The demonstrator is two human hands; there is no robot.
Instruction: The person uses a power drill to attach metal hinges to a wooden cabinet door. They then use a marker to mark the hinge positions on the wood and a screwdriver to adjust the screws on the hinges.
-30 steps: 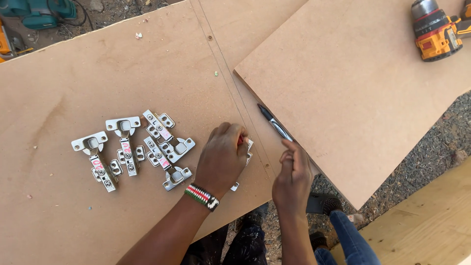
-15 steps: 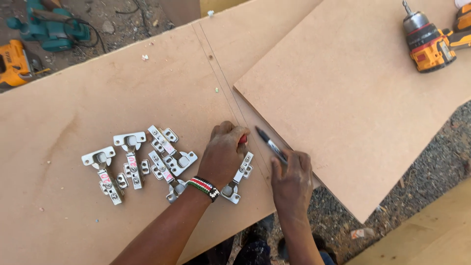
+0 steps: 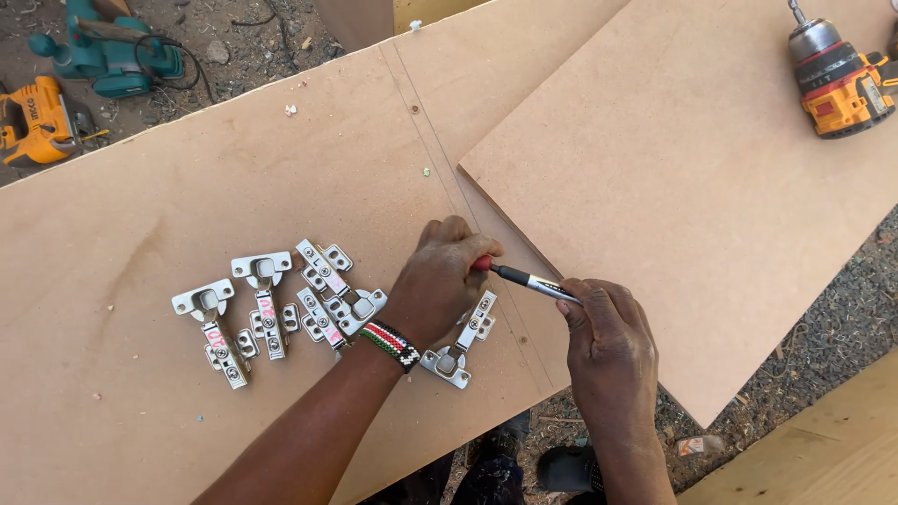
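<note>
My right hand (image 3: 608,346) grips a black marker (image 3: 533,281) by its lower end. My left hand (image 3: 440,285), with a beaded bracelet at the wrist, closes its fingers on the marker's red tip (image 3: 481,264). Just beneath the left hand a silver cabinet hinge (image 3: 463,344) lies on the large brown fibreboard (image 3: 187,187). Several more hinges (image 3: 271,309) lie in a row left of that hand, some with pink marks on them.
A second fibreboard (image 3: 702,159) lies over the first at the right. An orange and black drill (image 3: 837,79) rests on its far corner. An orange jigsaw (image 3: 33,117) and a teal power tool (image 3: 103,51) lie on the gravel at top left. A wooden plank (image 3: 823,449) is at bottom right.
My left hand has come off the hinge and closed on the marker's red tip. The hinge it covered now lies in the open below it.
</note>
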